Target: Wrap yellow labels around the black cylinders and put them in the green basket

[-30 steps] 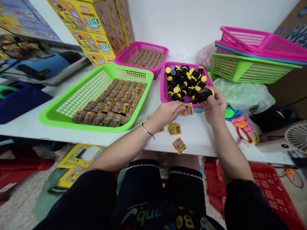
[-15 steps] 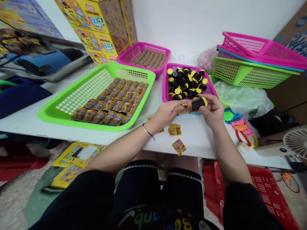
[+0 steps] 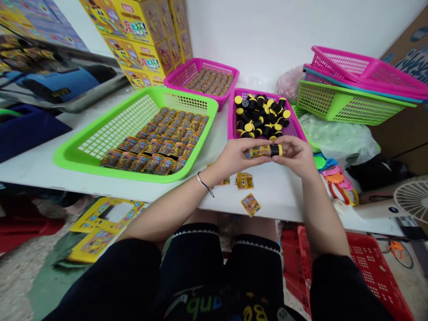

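In front of the far-right pink basket, my left hand (image 3: 232, 157) is closed on a yellow printed sleeve (image 3: 260, 151). A small black canister with a yellow cap (image 3: 276, 150) lies sideways, partly inside that sleeve, its capped end sticking out on the right. The fingers of my right hand (image 3: 298, 156) pinch the capped end. Loose flat printed sleeves (image 3: 250, 204) lie on the white table below my hands. Many more black canisters (image 3: 259, 117) with yellow caps are heaped in the pink basket (image 3: 230, 127).
At left stands a green basket (image 3: 63, 158) with rows of sleeved canisters (image 3: 160, 142). Another pink basket (image 3: 170, 76) behind holds similar rows. Yellow boxes (image 3: 143, 40) are stacked at the back. Nested baskets (image 3: 354, 100), coloured bands (image 3: 334, 174) and a fan (image 3: 413, 198) are to the right.
The canister has slid leftward into the printed sleeve, which covers most of its black body. My right hand has moved slightly down, and the piece lies more level.
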`<action>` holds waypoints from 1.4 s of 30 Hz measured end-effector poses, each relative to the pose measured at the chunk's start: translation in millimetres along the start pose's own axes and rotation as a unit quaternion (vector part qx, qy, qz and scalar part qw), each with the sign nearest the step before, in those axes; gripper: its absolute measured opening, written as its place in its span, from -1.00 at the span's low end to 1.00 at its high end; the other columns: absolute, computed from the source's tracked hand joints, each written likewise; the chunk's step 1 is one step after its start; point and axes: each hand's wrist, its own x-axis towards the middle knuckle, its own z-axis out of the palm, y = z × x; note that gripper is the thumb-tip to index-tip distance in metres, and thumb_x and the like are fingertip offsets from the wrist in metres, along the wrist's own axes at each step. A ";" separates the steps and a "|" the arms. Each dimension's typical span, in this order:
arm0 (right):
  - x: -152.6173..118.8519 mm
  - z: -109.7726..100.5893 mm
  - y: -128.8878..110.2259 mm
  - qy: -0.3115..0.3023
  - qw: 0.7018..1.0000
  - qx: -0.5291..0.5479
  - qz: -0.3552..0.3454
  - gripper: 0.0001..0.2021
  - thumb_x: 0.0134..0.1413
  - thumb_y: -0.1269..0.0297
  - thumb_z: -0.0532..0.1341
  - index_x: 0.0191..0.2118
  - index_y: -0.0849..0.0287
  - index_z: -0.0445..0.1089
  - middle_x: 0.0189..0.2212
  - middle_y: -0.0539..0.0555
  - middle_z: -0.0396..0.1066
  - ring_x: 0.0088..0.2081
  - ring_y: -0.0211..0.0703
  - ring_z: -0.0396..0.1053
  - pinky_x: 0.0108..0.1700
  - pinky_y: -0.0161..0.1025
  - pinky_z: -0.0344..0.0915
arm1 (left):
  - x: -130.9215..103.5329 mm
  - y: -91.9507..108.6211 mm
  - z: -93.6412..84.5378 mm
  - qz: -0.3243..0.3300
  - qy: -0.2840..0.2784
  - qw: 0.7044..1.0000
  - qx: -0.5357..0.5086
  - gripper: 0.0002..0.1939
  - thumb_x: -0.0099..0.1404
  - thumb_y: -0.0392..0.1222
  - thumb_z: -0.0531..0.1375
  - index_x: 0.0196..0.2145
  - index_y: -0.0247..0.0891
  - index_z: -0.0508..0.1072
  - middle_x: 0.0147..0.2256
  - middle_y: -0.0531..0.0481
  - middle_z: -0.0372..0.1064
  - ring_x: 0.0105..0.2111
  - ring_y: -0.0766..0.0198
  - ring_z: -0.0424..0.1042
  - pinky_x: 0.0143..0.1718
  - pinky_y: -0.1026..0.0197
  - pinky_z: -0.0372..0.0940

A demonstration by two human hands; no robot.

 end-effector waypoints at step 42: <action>-11.7 54.8 22.4 0.111 0.747 -0.509 -0.413 -0.39 0.07 0.23 0.29 0.24 0.17 0.17 -0.02 0.21 0.39 0.07 0.10 0.35 0.16 0.14 0.36 | -6.3 3.7 18.6 -0.207 -0.054 0.919 -0.330 -0.28 0.22 -0.19 0.29 0.12 -0.15 -0.11 -0.36 0.14 0.25 -0.46 0.32 0.43 -0.39 0.20 0.39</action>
